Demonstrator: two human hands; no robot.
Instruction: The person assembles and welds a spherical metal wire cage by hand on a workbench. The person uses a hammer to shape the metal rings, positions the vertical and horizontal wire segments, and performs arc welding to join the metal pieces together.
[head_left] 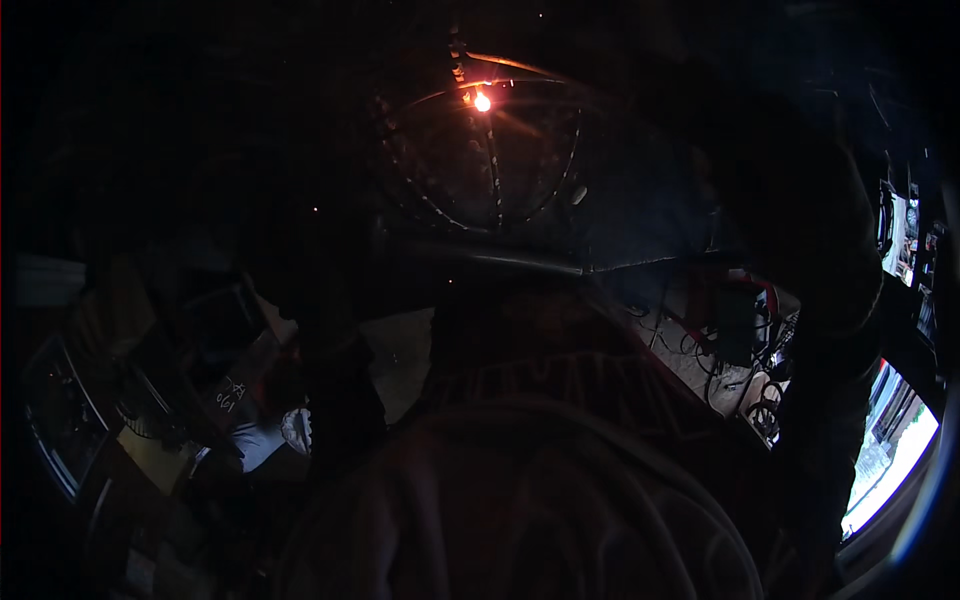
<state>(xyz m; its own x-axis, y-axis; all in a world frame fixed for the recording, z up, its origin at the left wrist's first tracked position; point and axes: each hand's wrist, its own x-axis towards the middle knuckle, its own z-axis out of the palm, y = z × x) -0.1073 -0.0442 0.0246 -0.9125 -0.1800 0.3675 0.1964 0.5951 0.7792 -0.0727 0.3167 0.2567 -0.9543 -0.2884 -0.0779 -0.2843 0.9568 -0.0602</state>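
A bright orange welding arc [482, 101] glows at the top middle, and most of the picture around it is dark. It lights part of a frame of thin curved metal rods [497, 185], with one rod running down the middle and others bowing to either side. A straight dark bar or edge [510, 262] crosses below the rods. My right arm [820, 230] is a dark shape along the right side. My left arm [340, 370] is a dark shape at the left. Darkness hides both hands, so neither their fingers nor anything they hold can be made out.
Tangled cables [710, 365] and red items lie on the floor at lower right. A dark panel with pale marks [232, 395] and other clutter stand at lower left. Daylight comes through an opening [890, 450] at far right. A few small sparks float about.
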